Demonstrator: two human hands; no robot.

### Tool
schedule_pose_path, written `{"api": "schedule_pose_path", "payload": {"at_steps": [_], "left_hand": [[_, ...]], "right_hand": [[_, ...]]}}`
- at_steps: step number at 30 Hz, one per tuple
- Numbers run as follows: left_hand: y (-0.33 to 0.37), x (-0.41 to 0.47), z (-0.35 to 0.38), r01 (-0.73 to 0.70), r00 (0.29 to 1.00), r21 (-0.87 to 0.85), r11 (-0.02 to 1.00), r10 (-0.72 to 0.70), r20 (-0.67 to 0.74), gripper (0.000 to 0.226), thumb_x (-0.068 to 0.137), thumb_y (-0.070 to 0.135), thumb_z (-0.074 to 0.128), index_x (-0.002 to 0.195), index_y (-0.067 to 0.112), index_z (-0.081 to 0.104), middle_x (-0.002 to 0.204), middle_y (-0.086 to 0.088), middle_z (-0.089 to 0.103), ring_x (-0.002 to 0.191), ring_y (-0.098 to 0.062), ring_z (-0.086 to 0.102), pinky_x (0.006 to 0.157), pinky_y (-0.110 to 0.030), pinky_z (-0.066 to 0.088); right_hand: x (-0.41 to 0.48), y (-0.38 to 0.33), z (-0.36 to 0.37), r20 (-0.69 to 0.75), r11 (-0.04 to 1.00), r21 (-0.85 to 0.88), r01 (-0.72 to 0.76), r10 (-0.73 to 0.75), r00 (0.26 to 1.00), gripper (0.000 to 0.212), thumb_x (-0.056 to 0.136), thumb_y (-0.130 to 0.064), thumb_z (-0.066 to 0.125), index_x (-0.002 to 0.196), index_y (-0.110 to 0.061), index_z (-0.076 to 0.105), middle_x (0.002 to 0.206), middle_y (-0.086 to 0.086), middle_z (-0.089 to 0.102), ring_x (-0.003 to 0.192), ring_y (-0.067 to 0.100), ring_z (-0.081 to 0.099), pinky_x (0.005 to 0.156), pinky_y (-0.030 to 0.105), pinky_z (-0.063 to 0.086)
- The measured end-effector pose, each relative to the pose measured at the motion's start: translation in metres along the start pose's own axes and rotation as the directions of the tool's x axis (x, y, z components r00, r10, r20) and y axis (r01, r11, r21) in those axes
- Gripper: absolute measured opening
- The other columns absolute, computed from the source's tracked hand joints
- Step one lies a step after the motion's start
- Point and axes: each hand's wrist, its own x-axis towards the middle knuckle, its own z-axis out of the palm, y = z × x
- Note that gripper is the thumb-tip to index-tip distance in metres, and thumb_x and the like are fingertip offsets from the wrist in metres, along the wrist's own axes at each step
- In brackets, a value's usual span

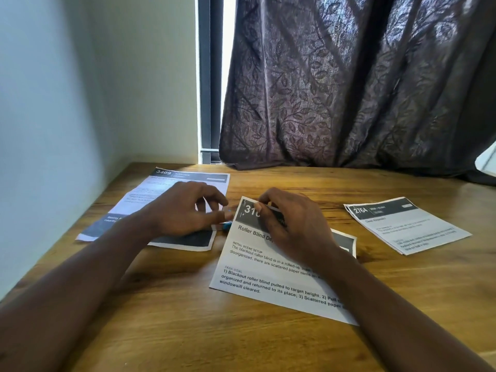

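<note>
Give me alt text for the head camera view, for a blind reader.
A person's right hand pinches the top edge of a printed Roller Blind sheet on a wooden table, while the left hand, fingers curled, is over a sheet numbered 3409. A third sheet, numbered 2764, lies to the right; a dark leaf-patterned curtain hangs behind.

The printed sheet [257, 267] is white with a dark banner along its top, a number starting "31" and the heading "Roller Blind". It lies face up and askew on the desk [161, 318], its banner pinched by the right hand [292, 226].
</note>
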Motion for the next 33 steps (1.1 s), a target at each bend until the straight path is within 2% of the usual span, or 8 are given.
{"api": "schedule_pose_path", "payload": {"at_steps": [3,5,9,15,21,26,29,33], "left_hand": [[0.01,-0.002,-0.002,-0.054,0.996,-0.282,0.958,0.032,-0.084,0.06,0.08,0.076,0.051,0.105,0.028,0.077,0.1,0.011,0.076,0.089,-0.011,0.067,0.073,-0.026,0.05],[0.023,-0.004,-0.001,-0.045,0.999,-0.452,0.891,0.054,0.006,0.047,0.088,0.061,0.06,0.101,0.02,0.077,0.098,0.004,0.079,0.091,-0.013,0.072,0.072,-0.024,0.055],[0.042,-0.007,0.013,0.05,0.992,-0.503,0.863,0.018,0.129,0.016,0.093,0.021,0.071,0.105,0.01,0.074,0.1,0.003,0.081,0.091,-0.015,0.079,0.075,-0.033,0.065],[0.057,-0.017,0.014,-0.004,0.994,-0.652,0.758,-0.065,-0.082,0.013,0.095,0.013,0.067,0.106,0.013,0.073,0.095,0.003,0.081,0.087,-0.015,0.079,0.062,-0.024,0.061],[0.095,-0.008,0.015,-0.125,0.935,-0.685,0.718,-0.145,-0.324,0.01,0.096,0.018,0.067,0.101,0.016,0.074,0.088,0.004,0.081,0.072,-0.012,0.077,0.056,-0.023,0.058],[0.149,0.035,0.045,-0.059,0.964,-0.813,0.579,-0.177,-0.196,0.011,0.097,0.016,0.067,0.103,0.012,0.075,0.083,-0.005,0.08,0.057,-0.008,0.066,0.051,-0.019,0.052],[0.181,0.066,0.081,0.006,0.977,-0.856,0.517,-0.187,-0.106,0.011,0.096,0.016,0.07,0.105,0.013,0.074,0.084,-0.004,0.081,0.058,-0.01,0.066,0.053,-0.023,0.054],[0.206,0.103,0.127,0.07,0.973,-0.804,0.59,-0.218,-0.076,0.015,0.094,0.017,0.072,0.108,0.012,0.075,0.079,-0.004,0.08,0.059,-0.011,0.069,0.056,-0.025,0.055]], "right_hand": [[0.001,0.0,-0.001,-0.03,1.0,-0.022,0.0,-0.001,1.0,0.017,0.103,-0.038,0.051,0.098,-0.025,0.061,0.084,-0.009,0.067,0.075,0.012,0.057,0.068,0.029,0.037],[0.001,-0.001,-0.003,-0.058,0.999,-0.039,0.004,-0.006,0.998,0.016,0.103,-0.036,0.053,0.097,-0.024,0.061,0.082,-0.01,0.066,0.073,0.01,0.054,0.069,0.027,0.032],[0.002,0.001,-0.005,-0.092,0.998,-0.067,0.019,-0.025,0.995,0.017,0.103,-0.036,0.053,0.099,-0.023,0.062,0.084,-0.008,0.066,0.074,0.01,0.054,0.073,0.031,0.041],[-0.007,0.028,-0.042,-0.259,0.989,-0.088,-0.119,0.093,0.961,0.028,0.102,-0.042,0.048,0.118,-0.022,0.059,0.112,-0.002,0.061,0.106,0.015,0.053,0.096,0.04,0.038],[-0.055,0.122,-0.122,-0.45,0.87,-0.047,-0.49,0.42,0.788,0.04,0.102,-0.043,0.046,0.122,-0.011,0.06,0.12,0.013,0.065,0.112,0.033,0.058,0.094,0.044,0.042],[-0.097,0.186,-0.169,-0.326,0.505,-0.22,-0.835,0.769,0.55,0.032,0.099,-0.024,0.052,0.129,-0.013,0.058,0.127,0.019,0.064,0.117,0.043,0.054,0.097,0.053,0.042],[-0.124,0.204,-0.172,-0.182,0.461,-0.291,-0.838,0.834,0.522,0.038,0.097,-0.028,0.048,0.128,-0.008,0.058,0.122,0.022,0.066,0.114,0.045,0.056,0.095,0.05,0.047],[-0.133,0.213,-0.165,-0.086,0.467,-0.328,-0.821,0.851,0.518,0.03,0.094,-0.025,0.052,0.116,-0.007,0.061,0.128,0.022,0.062,0.113,0.043,0.055,0.088,0.045,0.047]]}}
